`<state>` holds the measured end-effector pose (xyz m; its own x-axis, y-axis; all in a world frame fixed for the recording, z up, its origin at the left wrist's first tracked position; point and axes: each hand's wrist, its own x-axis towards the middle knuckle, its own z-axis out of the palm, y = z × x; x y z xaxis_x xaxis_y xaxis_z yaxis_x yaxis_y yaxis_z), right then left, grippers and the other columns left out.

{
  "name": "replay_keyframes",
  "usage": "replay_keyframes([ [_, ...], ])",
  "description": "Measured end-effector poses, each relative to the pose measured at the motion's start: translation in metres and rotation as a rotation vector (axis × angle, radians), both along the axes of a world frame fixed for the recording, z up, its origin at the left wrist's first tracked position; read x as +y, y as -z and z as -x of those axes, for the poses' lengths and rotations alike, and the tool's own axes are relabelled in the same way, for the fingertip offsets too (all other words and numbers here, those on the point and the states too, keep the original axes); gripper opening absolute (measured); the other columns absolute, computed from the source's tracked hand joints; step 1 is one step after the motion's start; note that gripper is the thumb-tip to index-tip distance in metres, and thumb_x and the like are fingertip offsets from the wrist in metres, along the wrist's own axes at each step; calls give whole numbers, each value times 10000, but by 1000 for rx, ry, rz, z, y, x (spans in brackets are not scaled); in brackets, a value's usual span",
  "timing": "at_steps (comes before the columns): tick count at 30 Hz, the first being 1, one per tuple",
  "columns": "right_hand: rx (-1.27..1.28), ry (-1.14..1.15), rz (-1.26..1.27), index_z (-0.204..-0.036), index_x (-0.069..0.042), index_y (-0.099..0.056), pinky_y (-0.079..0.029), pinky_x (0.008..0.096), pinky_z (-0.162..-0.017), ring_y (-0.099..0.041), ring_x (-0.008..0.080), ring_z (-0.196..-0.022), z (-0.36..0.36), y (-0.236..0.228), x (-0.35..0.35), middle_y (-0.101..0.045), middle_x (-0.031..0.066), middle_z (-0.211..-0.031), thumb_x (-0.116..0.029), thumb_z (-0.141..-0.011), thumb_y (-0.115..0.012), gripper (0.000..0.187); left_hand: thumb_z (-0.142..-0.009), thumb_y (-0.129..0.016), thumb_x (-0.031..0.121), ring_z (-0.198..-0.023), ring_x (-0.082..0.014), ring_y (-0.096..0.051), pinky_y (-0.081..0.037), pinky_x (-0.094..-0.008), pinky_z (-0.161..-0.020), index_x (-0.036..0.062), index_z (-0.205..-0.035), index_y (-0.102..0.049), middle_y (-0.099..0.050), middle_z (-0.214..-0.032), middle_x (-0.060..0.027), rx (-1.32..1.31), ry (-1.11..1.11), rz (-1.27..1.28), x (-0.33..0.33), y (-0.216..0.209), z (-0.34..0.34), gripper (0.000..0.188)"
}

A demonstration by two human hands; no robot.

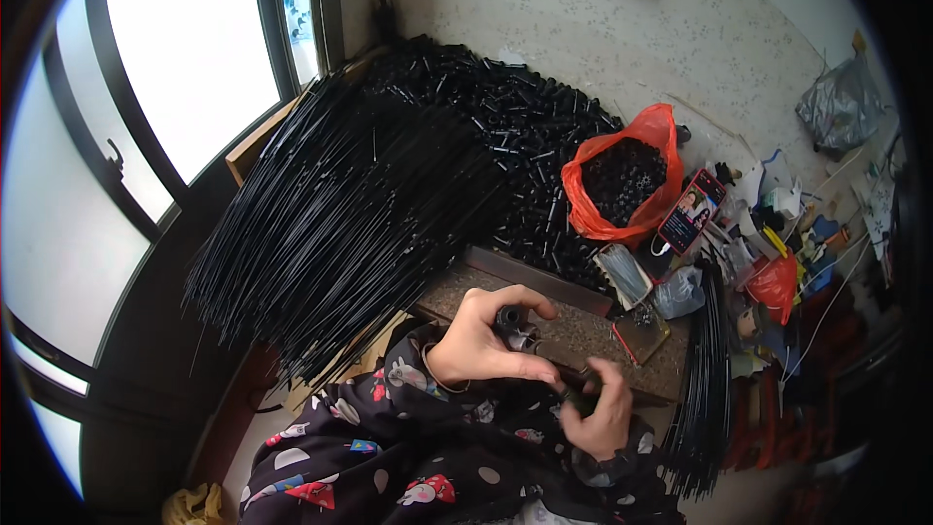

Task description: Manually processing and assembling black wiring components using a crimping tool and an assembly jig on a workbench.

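2 black rod bundles [330, 224], 1 heap of tubes [525, 107], 1 red bag [583, 204] and 1 phone [692, 211] crowd the bench [583, 335]; at its near edge, the left hand [476, 340] curls around 1 black tubular part [509, 315]; the right hand [601, 418] bends inward, its hold unclear

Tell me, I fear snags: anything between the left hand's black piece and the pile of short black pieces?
Yes: the left hand's index finger, then the dark bar, lie between black piece and pile.

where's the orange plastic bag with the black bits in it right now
In the head view, the orange plastic bag sits right of centre, between the heap of black pieces on its left and the phone on its right.
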<state>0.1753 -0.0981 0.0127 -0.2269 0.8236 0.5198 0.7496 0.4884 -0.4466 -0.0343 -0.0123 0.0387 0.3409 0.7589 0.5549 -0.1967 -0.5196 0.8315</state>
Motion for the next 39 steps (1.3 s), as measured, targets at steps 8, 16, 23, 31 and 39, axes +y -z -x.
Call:
replay_keyframes([
  [8,631,-349,1039,-1211,60,-423,-454,253,-720,-581,133,-723,9,10,-22,-584,73,-882,-44,-892,-469,338,-562,-845,246,-522,-37,-388,-285,-199,-491,-1,-899,-628,-461,-567,30,-82,-58,11,-1,-1,-18,471],
  [16,926,-489,1314,-1370,2,-224,-457,259,-643,-528,142,-660,-6,6,-18,-560,108,-830,-120,-924,-463,520,-630,-791,158,-516,-18,-368,-258,-189,-461,1,-858,-630,-451,-553,42,-1,-61,124,-6,-3,-20,320],
  [23,1098,-271,1247,-919,-17,-502,-383,225,-475,-454,87,-506,9,38,-30,-503,25,-642,-79,-885,-540,80,-703,-706,55,-572,-10,-445,-344,-165,-520,-8,-878,-617,-539,-636,47,-7,-173,299,-12,8,-55,206],
  [31,340,449,276,-900,-25,-538,-470,361,-658,-603,294,-728,-98,80,65,-599,133,-753,-108,-793,-626,162,-683,-741,87,-541,-17,-416,-301,-158,-505,-73,-1103,-547,-496,-616,49,-40,-116,237,-3,32,-56,489],
  [39,-216,404,27,-959,-53,-530,-467,382,-722,-546,321,-888,-179,123,112,-558,122,-898,-50,-710,-642,272,-672,-784,171,-526,-18,-367,-265,-178,-494,-72,-1099,-548,-426,-572,67,37,-69,188,5,41,-67,545],
])
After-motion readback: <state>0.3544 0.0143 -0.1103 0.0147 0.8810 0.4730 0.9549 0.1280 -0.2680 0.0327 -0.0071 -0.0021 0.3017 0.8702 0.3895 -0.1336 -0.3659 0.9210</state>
